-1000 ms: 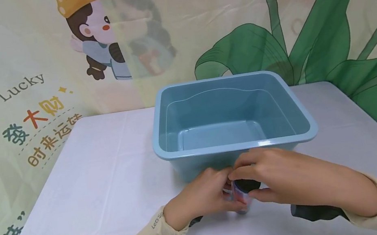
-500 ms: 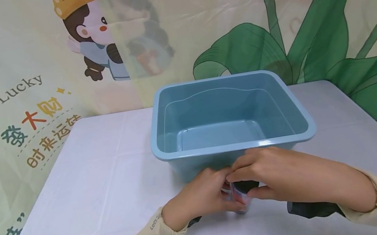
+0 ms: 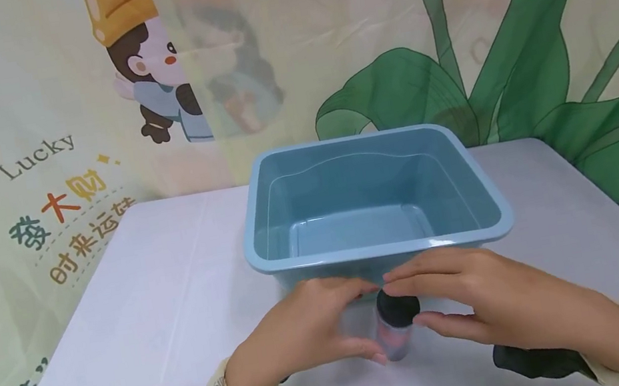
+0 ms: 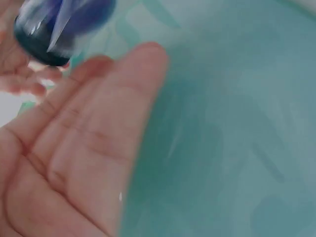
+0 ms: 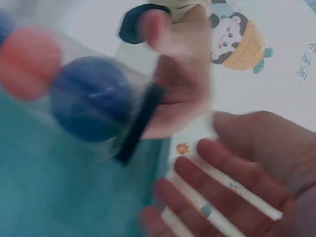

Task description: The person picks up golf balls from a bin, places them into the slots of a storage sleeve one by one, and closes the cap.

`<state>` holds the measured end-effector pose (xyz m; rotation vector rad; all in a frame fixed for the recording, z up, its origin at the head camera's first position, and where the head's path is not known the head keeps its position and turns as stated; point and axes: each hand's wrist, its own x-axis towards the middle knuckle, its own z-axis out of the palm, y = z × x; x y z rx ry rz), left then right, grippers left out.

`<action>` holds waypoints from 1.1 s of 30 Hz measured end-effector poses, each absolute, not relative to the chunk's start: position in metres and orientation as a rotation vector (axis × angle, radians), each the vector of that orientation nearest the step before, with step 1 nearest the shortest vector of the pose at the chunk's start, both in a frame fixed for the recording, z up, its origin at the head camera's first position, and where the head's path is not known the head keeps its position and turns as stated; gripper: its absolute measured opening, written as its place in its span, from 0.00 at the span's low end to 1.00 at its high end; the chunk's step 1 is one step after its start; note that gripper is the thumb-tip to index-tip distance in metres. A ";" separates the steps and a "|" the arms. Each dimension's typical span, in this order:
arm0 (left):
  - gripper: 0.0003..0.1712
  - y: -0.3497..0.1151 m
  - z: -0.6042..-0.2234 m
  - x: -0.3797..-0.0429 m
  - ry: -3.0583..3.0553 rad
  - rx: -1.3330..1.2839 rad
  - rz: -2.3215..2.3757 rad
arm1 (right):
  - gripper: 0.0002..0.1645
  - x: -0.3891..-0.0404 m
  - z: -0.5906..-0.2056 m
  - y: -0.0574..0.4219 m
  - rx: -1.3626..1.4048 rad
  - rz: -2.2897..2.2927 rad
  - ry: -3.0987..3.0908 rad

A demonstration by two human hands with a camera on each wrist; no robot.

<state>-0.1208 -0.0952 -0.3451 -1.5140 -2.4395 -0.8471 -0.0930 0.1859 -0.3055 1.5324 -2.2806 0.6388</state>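
A clear cylindrical jar with a black lid stands upright on the white table in front of the tub. In the right wrist view a red ball and a blue ball show through its wall. To the jar's left is my left hand, thumb and fingers spread apart, no longer gripping it. My right hand hovers on the other side with its fingertips near the lid; whether they touch it is unclear. Both wrist views are blurred.
Just behind the jar sits a blue plastic tub, its inner floor visible. A white cloth covers the table. A printed curtain hangs along the back.
My left hand has let go of the jar and drawn back to the left. My right hand has loosened from the lid and shifted slightly right. The jar stays standing.
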 end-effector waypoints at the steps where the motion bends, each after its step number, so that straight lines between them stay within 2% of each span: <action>1: 0.39 -0.098 -0.343 -0.120 -2.391 -1.520 -0.816 | 0.20 -0.094 -0.307 0.186 1.540 0.671 -2.234; 5: 0.28 -0.102 -0.341 -0.120 -2.113 -1.534 -0.700 | 0.17 -0.098 -0.317 0.186 1.603 0.776 -2.096; 8: 0.16 -0.100 -0.344 -0.125 -1.881 -1.563 -0.658 | 0.14 -0.103 -0.327 0.184 1.655 0.812 -1.998; 11: 0.11 -0.096 -0.351 -0.131 -1.709 -1.630 -0.635 | 0.13 -0.108 -0.336 0.182 1.686 0.810 -1.918; 20: 0.23 -0.090 -0.369 -0.130 -1.637 -1.632 -0.667 | 0.12 -0.105 -0.351 0.179 1.648 0.829 -1.940; 33: 0.21 -0.086 -0.384 -0.119 -1.660 -1.598 -0.706 | 0.14 -0.094 -0.362 0.160 1.541 0.777 -1.810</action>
